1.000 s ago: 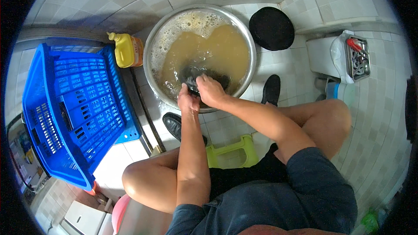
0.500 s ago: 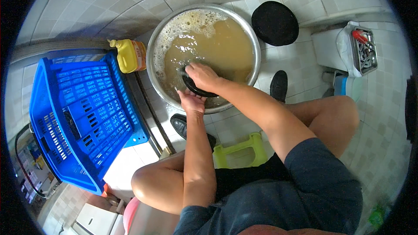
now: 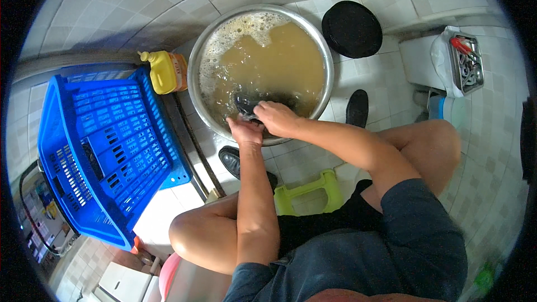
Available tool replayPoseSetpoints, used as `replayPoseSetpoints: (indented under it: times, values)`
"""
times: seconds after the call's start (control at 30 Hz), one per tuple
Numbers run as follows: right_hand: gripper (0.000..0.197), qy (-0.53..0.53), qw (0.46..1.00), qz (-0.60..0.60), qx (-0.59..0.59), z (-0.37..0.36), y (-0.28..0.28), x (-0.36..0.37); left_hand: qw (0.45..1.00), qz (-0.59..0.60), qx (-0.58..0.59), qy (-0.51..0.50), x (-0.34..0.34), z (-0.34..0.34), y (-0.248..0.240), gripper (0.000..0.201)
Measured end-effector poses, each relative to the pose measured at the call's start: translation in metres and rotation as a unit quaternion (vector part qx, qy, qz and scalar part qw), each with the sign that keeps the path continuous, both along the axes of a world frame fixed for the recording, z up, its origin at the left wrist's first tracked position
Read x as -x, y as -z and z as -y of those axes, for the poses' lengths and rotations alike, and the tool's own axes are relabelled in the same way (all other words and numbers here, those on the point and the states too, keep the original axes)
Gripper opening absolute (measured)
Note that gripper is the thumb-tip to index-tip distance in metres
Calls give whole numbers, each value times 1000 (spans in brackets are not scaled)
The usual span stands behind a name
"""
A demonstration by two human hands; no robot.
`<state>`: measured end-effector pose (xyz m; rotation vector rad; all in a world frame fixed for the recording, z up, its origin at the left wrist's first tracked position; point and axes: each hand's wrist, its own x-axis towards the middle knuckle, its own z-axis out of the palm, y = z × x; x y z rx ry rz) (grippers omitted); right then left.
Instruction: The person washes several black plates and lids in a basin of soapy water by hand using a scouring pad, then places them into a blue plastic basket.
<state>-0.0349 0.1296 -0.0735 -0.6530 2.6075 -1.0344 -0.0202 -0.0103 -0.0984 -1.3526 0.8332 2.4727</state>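
A black, rounded dish (image 3: 245, 102) lies partly under the murky water, near the front rim of a large metal basin (image 3: 327, 86). My left hand (image 3: 245, 131) is palm up at the dish's near edge, its fingers curled under and holding it. My right hand (image 3: 277, 118) is closed over the near right side of the dish, with its fingers pressed together. A small greyish, shiny bit shows at its fingertips, too small to name. The water hides the rest of the dish. White foam floats along the basin's left and far side.
Round black dishes (image 3: 352, 29) rest on the tiles right of the basin. A yellow jug (image 3: 164, 72) and a blue plastic crate (image 3: 120, 151) stand at the left. A metal tray of utensils (image 3: 469, 67) sits at the right. A green stool (image 3: 310, 193) is below me.
My right hand has moved right and nearer, from the dish's inside to its near side. The dish has tilted and sunk further into the water. My left hand has barely moved.
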Motion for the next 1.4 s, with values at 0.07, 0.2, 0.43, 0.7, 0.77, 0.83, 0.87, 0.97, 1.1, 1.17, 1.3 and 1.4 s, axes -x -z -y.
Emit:
replayPoseSetpoints:
  times: [0.07,0.2,0.43,0.7,0.77,0.83,0.87,0.97,1.1,1.17,1.3,1.4]
  values:
    - [14,-5,1000,4,-21,-29,6,-4,997,74,-4,32,4,-4,-12,65]
    - [20,112,983,22,-145,-48,5,19,998,-10,-36,48,2,15,10,42]
    - [14,259,958,70,-101,-45,18,0,983,-35,1,178,6,-22,-15,36]
    - [14,136,975,28,172,0,-37,12,972,-11,117,203,-3,11,-44,36]
    - [15,142,972,-27,187,4,-40,25,971,-28,103,212,-6,3,-58,40]
    - [17,148,967,-134,159,10,-45,42,966,-33,113,228,-8,-5,-79,45]
    - [16,166,965,-150,137,13,-48,49,963,-25,150,221,-11,-11,-103,47]
    - [17,252,949,-172,82,4,-45,75,962,-65,146,222,-20,-6,-125,51]
    - [16,323,944,-34,55,-41,-7,78,961,-78,156,214,-27,-22,-140,52]
    - [15,371,920,61,106,-32,-14,64,964,-86,172,184,-28,-13,-138,52]
    - [16,274,949,-42,149,6,-47,36,959,-72,215,169,-26,-2,-131,43]
    - [13,226,920,-141,286,30,-67,34,946,-44,250,201,-28,-12,-131,35]
